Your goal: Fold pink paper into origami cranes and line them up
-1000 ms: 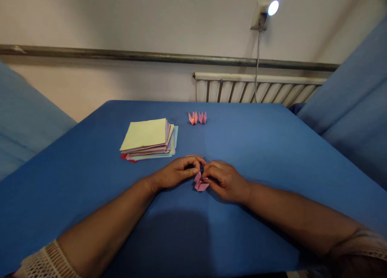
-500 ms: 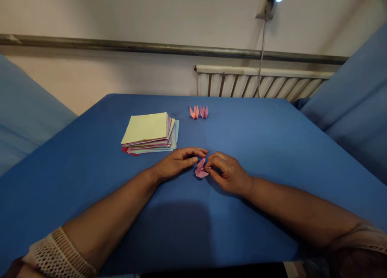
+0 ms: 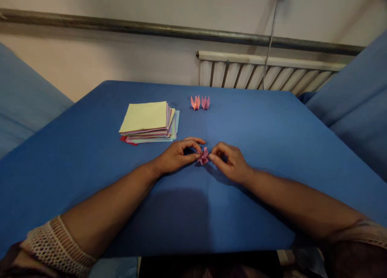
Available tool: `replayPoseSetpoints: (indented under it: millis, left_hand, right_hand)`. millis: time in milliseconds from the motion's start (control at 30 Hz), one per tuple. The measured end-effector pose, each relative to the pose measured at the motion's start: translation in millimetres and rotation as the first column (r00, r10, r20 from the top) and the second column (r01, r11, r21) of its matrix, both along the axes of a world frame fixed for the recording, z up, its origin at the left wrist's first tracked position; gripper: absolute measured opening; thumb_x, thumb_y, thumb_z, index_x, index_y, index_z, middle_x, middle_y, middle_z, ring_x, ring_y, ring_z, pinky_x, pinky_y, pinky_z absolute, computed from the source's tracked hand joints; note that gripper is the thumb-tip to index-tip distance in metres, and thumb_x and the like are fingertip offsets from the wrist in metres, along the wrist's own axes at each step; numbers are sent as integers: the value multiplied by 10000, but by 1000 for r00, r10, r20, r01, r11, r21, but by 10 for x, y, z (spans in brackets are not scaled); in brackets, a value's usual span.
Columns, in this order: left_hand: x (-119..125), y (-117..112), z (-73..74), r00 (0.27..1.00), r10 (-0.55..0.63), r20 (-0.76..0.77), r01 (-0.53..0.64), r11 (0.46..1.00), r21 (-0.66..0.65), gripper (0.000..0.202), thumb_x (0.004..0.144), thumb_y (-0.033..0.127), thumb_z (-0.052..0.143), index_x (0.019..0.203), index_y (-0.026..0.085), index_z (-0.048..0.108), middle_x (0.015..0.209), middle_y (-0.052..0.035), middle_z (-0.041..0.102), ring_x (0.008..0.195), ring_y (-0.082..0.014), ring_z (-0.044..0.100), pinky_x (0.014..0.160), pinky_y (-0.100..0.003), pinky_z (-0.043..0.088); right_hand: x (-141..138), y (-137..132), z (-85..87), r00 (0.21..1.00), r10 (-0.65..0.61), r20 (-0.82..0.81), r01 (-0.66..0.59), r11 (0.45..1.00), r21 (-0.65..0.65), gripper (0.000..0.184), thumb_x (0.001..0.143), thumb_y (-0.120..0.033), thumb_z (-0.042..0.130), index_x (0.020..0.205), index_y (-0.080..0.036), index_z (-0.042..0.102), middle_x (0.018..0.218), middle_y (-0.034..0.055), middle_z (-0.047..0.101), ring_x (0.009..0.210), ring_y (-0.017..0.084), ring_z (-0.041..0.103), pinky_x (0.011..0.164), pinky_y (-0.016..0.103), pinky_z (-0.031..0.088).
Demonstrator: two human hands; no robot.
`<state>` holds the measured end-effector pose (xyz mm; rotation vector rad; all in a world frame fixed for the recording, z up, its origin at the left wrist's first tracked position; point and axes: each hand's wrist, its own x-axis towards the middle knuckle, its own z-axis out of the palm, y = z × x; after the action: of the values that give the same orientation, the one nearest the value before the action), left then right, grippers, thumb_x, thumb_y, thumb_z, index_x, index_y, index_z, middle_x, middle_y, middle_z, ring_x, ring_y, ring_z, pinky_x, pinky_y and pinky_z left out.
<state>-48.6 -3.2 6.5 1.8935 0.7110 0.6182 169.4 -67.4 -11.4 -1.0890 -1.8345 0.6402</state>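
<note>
Both the left hand (image 3: 177, 157) and the right hand (image 3: 230, 163) pinch a small pink folded paper (image 3: 203, 157) mid-table (image 3: 272, 149), with bare cloth toward every edge.

tabletop (image 3: 256, 157): matt blue cloth, smooth
folded piece (image 3: 203, 157): pink paper, creased, matt
paper stack (image 3: 148, 120): thin matt coloured sheets, at 10 o'clock
rail (image 3: 181, 30): dull grey metal

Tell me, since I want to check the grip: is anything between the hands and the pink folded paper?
Nothing visible. The left hand and the right hand both pinch the pink paper directly with their fingertips, just above the blue table. The paper stack and the two folded pieces lie farther back.
</note>
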Motion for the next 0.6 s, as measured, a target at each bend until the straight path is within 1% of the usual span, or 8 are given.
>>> replayPoseSetpoints:
  millis: [67,100,133,200,233,367,500,600]
  left_hand:
    - [-7,19,-3,1000,-15,9,15,1000,-23,207,856,370,690,886,166,693,1275,-123,620,1204,-242,590,1074,-417,428]
    - [-10,29,-3,1000,-27,3,27,999,-29,211,863,375,682,885,166,700,1265,-125,627,1222,-246,580,1070,-414,432]
    - [-13,39,-3,999,-35,-6,35,999,-28,211,868,376,677,880,167,708,1252,-124,634,1238,-249,569,1071,-413,430]
    - [-14,56,-1,999,-42,-24,42,999,-7,203,866,372,676,865,174,721,1221,-114,645,1246,-244,560,1084,-412,416]
    - [-11,63,-1,999,-39,-32,39,999,10,196,861,369,680,857,179,726,1204,-105,648,1233,-237,566,1089,-409,408]
    - [9,82,-11,999,-12,-42,14,998,54,178,840,361,691,845,189,737,1161,-91,648,1176,-222,588,1076,-397,415]
    - [22,94,-35,999,23,-39,-20,997,70,181,824,363,701,870,190,728,1157,-89,642,1102,-207,611,1055,-404,434]
    - [20,105,-50,999,24,-47,-20,996,83,182,824,361,698,879,189,722,1150,-83,649,1078,-201,619,1045,-398,442]
  right_hand:
    - [38,116,-55,982,-60,-176,50,997,-60,158,933,-351,573,869,-211,607,758,-3,612,667,121,572,647,275,475]
    - [53,176,-85,971,-50,-234,30,996,-88,161,917,-368,595,945,-215,633,855,16,645,747,132,609,698,287,501]
    - [63,232,-114,963,-13,-269,-19,993,-115,202,893,-384,627,1011,-221,649,957,35,663,830,144,631,754,303,518]
    - [71,316,-158,949,80,-306,-135,977,-163,262,853,-405,671,1044,-225,666,1045,52,674,845,147,639,761,313,533]
    - [71,341,-171,947,103,-305,-164,969,-185,271,837,-402,690,1040,-223,674,1073,57,674,821,141,633,750,311,535]
    - [60,366,-171,962,102,-252,-161,961,-224,248,810,-355,720,1013,-214,695,956,29,676,676,102,557,678,281,506]
    - [47,365,-143,954,137,-267,-200,954,-224,151,821,-320,696,907,-198,713,840,7,638,681,108,565,678,276,495]
    - [48,371,-132,954,130,-272,-198,950,-241,106,824,-292,681,812,-188,696,794,3,625,699,120,580,706,293,491]
